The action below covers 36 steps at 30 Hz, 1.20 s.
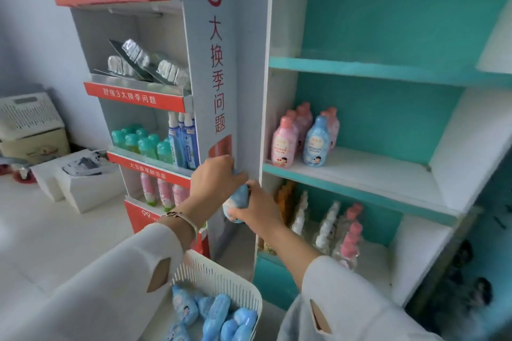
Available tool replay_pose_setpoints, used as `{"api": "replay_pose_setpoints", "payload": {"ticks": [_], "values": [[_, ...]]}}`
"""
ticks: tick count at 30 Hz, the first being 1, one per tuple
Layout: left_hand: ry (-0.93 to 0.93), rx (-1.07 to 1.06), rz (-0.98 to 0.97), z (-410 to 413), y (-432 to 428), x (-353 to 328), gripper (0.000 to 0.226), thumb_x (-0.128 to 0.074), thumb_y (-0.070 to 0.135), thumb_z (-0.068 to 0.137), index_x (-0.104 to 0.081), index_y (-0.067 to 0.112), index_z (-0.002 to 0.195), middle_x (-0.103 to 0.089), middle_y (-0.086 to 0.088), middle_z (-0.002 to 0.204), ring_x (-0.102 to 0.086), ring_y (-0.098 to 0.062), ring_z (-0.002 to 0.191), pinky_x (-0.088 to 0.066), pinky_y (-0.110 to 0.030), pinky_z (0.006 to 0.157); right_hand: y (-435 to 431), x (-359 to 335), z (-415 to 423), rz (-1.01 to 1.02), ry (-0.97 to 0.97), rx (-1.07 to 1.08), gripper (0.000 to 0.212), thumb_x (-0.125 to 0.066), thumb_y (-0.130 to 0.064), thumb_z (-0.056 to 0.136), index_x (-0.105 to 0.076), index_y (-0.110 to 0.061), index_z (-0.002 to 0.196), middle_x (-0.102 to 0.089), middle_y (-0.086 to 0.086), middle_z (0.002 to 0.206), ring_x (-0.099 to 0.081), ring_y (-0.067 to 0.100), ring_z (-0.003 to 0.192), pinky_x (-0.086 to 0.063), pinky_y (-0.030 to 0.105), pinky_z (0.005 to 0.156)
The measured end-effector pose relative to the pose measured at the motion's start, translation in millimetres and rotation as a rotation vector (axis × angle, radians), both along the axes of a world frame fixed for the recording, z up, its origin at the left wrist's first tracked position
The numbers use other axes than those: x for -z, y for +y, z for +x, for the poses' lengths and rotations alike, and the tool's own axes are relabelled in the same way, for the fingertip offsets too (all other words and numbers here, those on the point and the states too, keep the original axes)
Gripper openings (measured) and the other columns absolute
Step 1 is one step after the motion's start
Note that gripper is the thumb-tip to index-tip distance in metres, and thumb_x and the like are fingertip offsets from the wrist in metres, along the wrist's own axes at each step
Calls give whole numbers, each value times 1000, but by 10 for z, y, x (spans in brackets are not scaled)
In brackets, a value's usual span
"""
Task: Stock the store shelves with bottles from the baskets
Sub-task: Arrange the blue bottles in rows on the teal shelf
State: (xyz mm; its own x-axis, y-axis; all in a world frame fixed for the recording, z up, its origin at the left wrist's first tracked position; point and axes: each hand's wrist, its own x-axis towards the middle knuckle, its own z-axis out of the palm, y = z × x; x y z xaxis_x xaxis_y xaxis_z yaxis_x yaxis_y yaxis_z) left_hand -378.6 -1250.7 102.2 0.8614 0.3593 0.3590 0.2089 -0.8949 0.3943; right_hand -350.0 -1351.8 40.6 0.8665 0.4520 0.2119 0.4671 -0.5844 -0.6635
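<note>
I hold one blue bottle (238,200) between both hands in front of the white post dividing the two shelf units. My left hand (217,174) grips its cap end from above. My right hand (259,206) grips its body from below. A white slatted basket (221,271) hangs low in the middle, with several blue bottles (221,313) lying in it. On the teal middle shelf (360,174) stand several pink bottles (284,141) and a blue bottle (315,142) near the left wall.
The shelf below holds clear spray bottles (328,223) and pink-capped bottles (350,230). The grey display rack (155,163) to the left carries green-capped bottles, blue tubes and pink bottles. White boxes (83,183) and a white basket (27,116) sit on the floor at the left.
</note>
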Motion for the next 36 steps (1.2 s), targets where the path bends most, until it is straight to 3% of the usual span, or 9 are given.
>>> {"api": "replay_pose_setpoints", "payload": {"ticks": [4,6,8,12,15,17,20,29,36], "values": [[-105,125,-57,188,-310,-288,36,-49,46,90,-54,14,75,-55,0,74,-52,-20,70,-40,-26,60,-324,-216,237,120,-53,87,46,-69,-34,80,-49,-15,117,-63,2,110,-61,20,102,-51,31,88],[-147,235,-139,324,-460,-379,36,-42,41,95,-61,11,100,-60,-6,94,-56,-25,88,-45,-31,72,-507,-345,393,192,-55,152,47,-69,-34,79,-49,-16,118,-63,3,110,-60,22,102,-50,41,89],[-165,320,-191,446,-571,-391,34,-38,28,98,-55,13,122,-56,-10,115,-54,-27,107,-42,-33,87,-695,-490,564,238,-64,229,48,-68,-34,81,-48,-16,122,-63,4,114,-59,24,104,-49,44,90],[-26,406,-174,614,-713,-281,55,-38,2,90,-34,16,143,-42,-9,141,-44,-27,125,-36,-32,100,-1023,-644,936,322,-63,316,50,-74,-23,78,-50,-13,121,-64,8,113,-60,31,101,-49,47,87],[121,452,-155,708,-815,-165,66,-38,-3,88,-19,16,148,-25,-6,153,-29,-24,138,-25,-29,110,-1189,-606,1163,237,-40,328,50,-75,-16,77,-50,-11,120,-64,10,114,-59,31,103,-48,38,83],[184,472,-186,765,-873,-87,69,-38,-4,89,-12,15,149,-18,-4,156,-20,-22,142,-19,-29,114,-1222,-521,1261,129,-30,314,48,-73,-18,78,-50,-11,120,-63,11,113,-59,31,102,-44,31,76],[236,496,-241,842,-941,17,72,-39,-3,89,-6,18,150,-13,-3,157,-16,-21,144,-16,-33,116,-1205,-390,1363,46,-14,286,51,-70,-26,80,-48,-13,124,-62,11,116,-59,32,103,-47,34,81],[229,477,-374,1003,-1112,180,77,-41,-4,90,3,18,150,-17,-5,156,-22,-23,141,-24,-32,112,-1221,-353,1487,130,74,270,58,-76,-30,77,-47,-10,122,-62,9,115,-61,28,103,-50,41,88],[189,476,-369,967,-1069,270,76,-44,0,91,-2,22,150,-16,-4,156,-24,-24,140,-29,-34,110,-1145,-357,1438,97,68,308,57,-73,-26,80,-45,-8,126,-60,11,120,-58,30,107,-43,28,78]]}}
